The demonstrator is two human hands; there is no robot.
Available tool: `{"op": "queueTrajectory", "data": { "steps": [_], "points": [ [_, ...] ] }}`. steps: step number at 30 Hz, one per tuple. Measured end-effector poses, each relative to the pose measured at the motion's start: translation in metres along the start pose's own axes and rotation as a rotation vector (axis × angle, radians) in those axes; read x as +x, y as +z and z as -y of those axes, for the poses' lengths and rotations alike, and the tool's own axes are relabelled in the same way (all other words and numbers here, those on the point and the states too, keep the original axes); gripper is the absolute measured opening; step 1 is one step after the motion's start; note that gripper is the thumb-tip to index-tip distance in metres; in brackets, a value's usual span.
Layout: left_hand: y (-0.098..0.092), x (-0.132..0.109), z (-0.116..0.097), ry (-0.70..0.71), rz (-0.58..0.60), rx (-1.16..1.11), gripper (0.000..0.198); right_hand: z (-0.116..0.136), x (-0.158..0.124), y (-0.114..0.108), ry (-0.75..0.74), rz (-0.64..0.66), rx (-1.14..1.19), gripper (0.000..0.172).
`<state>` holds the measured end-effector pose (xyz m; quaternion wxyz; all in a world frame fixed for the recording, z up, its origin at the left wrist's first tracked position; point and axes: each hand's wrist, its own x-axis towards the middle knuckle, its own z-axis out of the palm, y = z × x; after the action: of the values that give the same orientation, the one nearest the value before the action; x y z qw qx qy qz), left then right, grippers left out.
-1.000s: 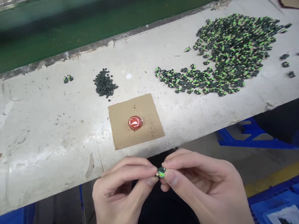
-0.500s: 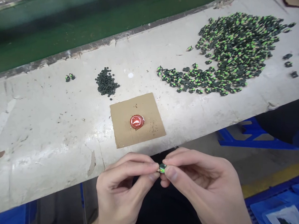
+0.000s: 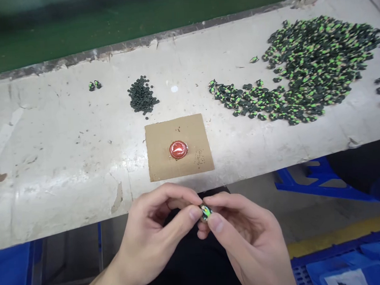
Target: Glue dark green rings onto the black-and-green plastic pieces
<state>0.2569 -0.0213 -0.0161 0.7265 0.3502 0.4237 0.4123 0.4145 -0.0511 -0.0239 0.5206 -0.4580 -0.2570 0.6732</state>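
A tiny black and bright green piece, like a small painted figure part, is pinched between both hands just off the table's front edge. My left hand closes thumb and forefinger on its left side. My right hand grips its right side the same way, the other fingers curled beneath. Beyond them on the table lies a brown cardboard sheet, bearing a round, glossy red blob. Behind the sheet sits a heap of small dark discs.
A large pile of similar black and green pieces spreads over the right of the white table. Two such pieces stand at the left. Below the edge are a blue frame and blue bins.
The small piece has turned between my fingers, so more of its green and yellow face shows. My left fingers have shifted their hold. The camera view has moved slightly.
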Motion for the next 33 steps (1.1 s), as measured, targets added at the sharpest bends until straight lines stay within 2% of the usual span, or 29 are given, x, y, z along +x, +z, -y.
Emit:
{"op": "queueTrajectory", "data": {
  "steps": [8,17,24,33],
  "points": [
    [0.003,-0.003,0.004,0.126,-0.058,0.124,0.032,-0.002,-0.001,0.000,-0.071,0.019,-0.054,0.027],
    [0.001,-0.004,-0.003,0.153,-0.053,0.247,0.039,0.000,-0.001,0.000,-0.034,0.042,-0.042,0.024],
    [0.004,-0.004,-0.002,0.170,-0.028,0.201,0.032,0.001,0.000,-0.001,-0.023,0.044,0.006,0.020],
    [0.003,0.000,-0.016,0.161,-0.009,0.317,0.021,0.006,-0.003,0.002,0.000,0.080,-0.013,0.028]
  ]
}}
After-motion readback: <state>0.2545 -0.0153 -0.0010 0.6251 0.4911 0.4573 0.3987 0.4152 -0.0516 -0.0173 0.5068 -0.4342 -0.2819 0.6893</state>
